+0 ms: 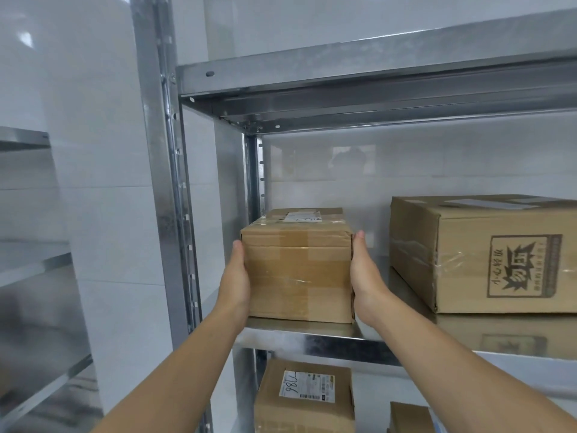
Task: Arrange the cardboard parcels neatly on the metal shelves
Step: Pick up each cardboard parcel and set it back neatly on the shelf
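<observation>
Parcel (298,270) sits between both hands, base down on the middle shelf (312,337), near face roughly flush with the front lip. Left hand (237,276) is flat on its left side and right hand (363,276) flat on its right, thumbs straight up the front corners. Fingers are behind the box, so I can't see them. Two-palm squeeze, no wrap: reads as sliding and squaring, not lifting. Upright post (168,182) is just left of the left hand, so probably tucking it into that end. Big box (484,254) is off right of the right hand, with a gap between. Labelled parcel (306,401) lies on the level below the hands.
</observation>
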